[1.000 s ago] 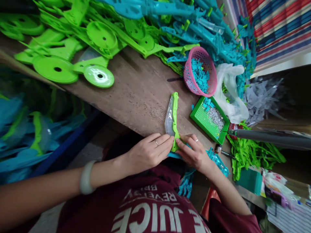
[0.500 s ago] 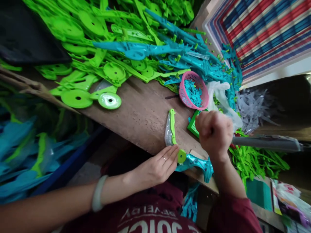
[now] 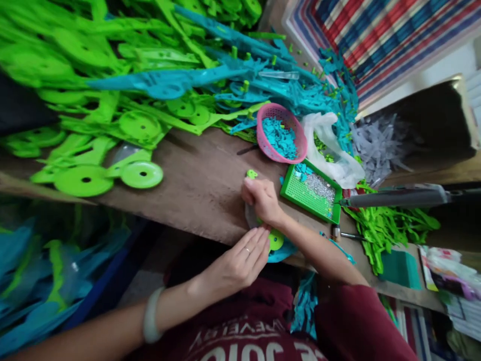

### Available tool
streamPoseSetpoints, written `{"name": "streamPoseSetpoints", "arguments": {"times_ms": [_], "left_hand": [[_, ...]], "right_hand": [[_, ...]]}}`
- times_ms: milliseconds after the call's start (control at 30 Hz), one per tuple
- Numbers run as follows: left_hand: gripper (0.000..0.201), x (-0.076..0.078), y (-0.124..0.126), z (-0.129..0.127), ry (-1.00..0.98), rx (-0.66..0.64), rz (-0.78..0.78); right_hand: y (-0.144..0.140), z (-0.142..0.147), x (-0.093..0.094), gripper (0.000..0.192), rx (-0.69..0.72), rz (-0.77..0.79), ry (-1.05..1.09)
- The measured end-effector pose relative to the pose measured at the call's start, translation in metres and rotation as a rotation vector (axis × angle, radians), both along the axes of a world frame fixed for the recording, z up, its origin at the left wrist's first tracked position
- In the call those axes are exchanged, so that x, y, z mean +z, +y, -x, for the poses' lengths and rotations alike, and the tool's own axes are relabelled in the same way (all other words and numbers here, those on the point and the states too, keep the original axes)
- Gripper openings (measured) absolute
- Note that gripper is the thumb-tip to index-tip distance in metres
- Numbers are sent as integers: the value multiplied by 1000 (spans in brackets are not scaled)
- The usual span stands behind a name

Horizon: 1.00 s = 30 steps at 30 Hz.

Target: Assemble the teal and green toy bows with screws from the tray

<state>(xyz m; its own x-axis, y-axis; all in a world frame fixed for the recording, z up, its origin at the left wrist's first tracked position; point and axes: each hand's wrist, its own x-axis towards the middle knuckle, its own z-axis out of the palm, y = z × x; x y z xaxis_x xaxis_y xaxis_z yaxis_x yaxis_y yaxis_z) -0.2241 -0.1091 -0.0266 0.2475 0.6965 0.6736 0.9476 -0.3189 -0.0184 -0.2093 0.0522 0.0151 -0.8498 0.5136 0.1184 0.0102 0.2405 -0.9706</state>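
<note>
Now, findings:
Change: my right hand (image 3: 263, 200) has come back from above the green tray (image 3: 296, 193) and lies on the green part (image 3: 276, 239) at the table edge (image 3: 195, 185).
Right grip: closed down over the part; whether anything small is pinched inside, I cannot tell.
Left hand (image 3: 240, 260): fingers flat, open, steadying the part's round end.
Part location: near table edge, mostly hidden; tip (image 3: 251, 174) shows beyond my knuckles.
Reading: likely a piece is being pressed in.
Nearby: pink basket (image 3: 263, 145) of blue bits.

worn brown wooden surface (image 3: 203, 175) under soft, even light; red, white and blue striped sheeting (image 3: 376, 35) behind; dark cardboard box (image 3: 424, 125) at right.
</note>
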Motion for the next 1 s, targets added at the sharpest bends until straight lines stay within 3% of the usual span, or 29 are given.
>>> {"name": "streamPoseSetpoints", "arguments": {"times_ms": [67, 133, 167, 233, 333, 400, 467, 533, 633, 767, 833, 900, 1000], "left_hand": [[39, 0, -1, 1, -15, -9, -1], [37, -1, 0, 2, -36, -23, 6], [36, -2, 0, 1, -49, -31, 9], [35, -4, 4, -4, -90, -46, 8], [33, -9, 14, -18, -167, -81, -9], [30, -10, 19, -28, -188, -114, -17], [29, -6, 23, -32, -211, -134, 14], [36, 5, 26, -29, -305, -159, 89], [45, 30, 49, -17, -411, -223, 191], [51, 54, 133, -22, -161, -445, 292], [53, 54, 184, -33, -41, -592, 399], [49, 50, 225, -41, 72, -638, 529], [50, 44, 253, -35, 177, -625, 568]], "right_hand": [[-4, -16, 7, 66, 12, -47, -4], [-1, -50, 25, 61, -84, -225, 35], [3, -74, 36, 57, -222, -366, 81], [16, -130, 61, 55, -697, -635, 200], [50, -202, 88, 42, -915, -665, 179], [75, -228, 93, 30, -857, -554, 97], [96, -235, 90, 30, -681, -370, -19], [112, -229, 85, 36, -503, -238, -72], [128, -211, 85, 50, -397, -217, 71], [139, -190, 92, 43, -375, -177, 276], [138, -186, 96, 42, -383, -147, 310], [135, -188, 98, 43, -389, -136, 330], [128, -197, 98, 38, -441, -123, 334]]}}
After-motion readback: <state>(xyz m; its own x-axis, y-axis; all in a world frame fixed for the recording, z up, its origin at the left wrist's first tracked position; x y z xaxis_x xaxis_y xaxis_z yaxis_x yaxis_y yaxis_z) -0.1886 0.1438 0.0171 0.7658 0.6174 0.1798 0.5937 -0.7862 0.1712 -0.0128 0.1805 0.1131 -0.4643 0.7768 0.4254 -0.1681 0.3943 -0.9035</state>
